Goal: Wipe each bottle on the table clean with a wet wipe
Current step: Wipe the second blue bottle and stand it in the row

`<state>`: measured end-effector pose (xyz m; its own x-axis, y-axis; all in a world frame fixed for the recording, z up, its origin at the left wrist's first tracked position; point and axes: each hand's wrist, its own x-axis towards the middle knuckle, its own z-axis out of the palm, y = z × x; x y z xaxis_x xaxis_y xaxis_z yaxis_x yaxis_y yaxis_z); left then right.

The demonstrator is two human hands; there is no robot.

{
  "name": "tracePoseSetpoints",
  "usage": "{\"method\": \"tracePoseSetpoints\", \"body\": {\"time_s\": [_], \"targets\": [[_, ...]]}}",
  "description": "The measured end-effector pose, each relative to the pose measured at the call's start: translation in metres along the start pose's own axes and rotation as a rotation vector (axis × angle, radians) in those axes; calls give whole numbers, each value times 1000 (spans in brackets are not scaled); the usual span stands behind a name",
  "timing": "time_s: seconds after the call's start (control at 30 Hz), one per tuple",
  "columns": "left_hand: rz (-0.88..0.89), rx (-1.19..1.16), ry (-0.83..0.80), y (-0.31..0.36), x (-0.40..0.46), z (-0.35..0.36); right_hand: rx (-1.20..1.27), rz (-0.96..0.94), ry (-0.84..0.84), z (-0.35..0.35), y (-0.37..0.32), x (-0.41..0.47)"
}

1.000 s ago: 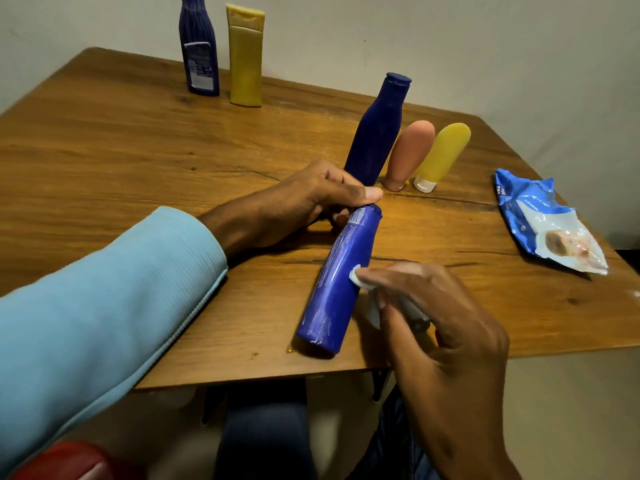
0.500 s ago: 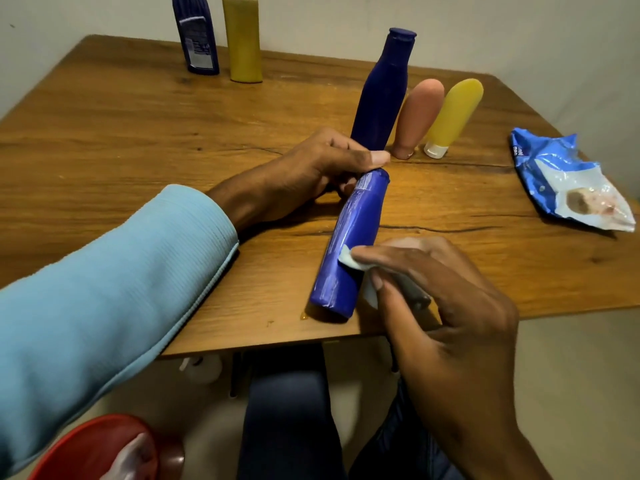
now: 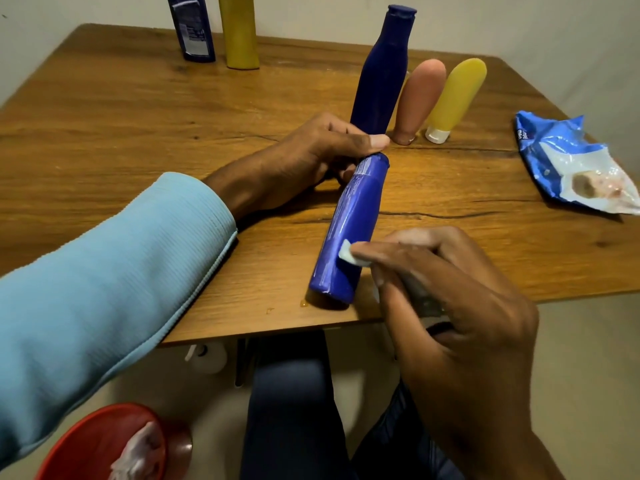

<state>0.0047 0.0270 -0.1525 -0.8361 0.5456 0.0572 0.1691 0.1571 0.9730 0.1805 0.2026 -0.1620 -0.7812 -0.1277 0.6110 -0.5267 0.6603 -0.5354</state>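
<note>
A bright blue bottle (image 3: 349,230) lies on its side on the wooden table (image 3: 138,133), cap end pointing away from me. My left hand (image 3: 304,161) grips its cap end between thumb and fingers. My right hand (image 3: 446,292) pinches a small white wet wipe (image 3: 348,255) and presses it against the bottle's lower side. Behind stand a tall dark blue bottle (image 3: 381,74), a brown tube (image 3: 419,98) and a yellow tube (image 3: 453,95). At the far edge stand a navy bottle (image 3: 192,29) and a yellow bottle (image 3: 240,32).
A crumpled blue and white wipes packet (image 3: 571,168) lies at the table's right side. A red bin (image 3: 104,445) holding used white wipes sits on the floor at lower left. My legs are under the table's near edge. A few small droplets lie by the bottle's base.
The view has tilted down, bringing the floor bin into sight. My right hand with the wipe has slid slightly along the lying bottle. My left hand keeps its grip.
</note>
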Motion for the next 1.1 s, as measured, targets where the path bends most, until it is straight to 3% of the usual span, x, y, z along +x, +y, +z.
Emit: {"method": "tracePoseSetpoints", "body": {"time_s": [0.3,0.53,0.77,1.1], "targets": [[-3,-4,-5,-1,0,-1,-24,-35,-74,-1,-5,-28],[-3,14,-10,0,-1,1,-33,-1,21,-1,-8,-18],[-12,18,-14,0,-1,0,-67,-74,-124,1,-4,-40],[-9,41,-6,2,-1,1,-82,-113,-38,3,-8,-27]]}}
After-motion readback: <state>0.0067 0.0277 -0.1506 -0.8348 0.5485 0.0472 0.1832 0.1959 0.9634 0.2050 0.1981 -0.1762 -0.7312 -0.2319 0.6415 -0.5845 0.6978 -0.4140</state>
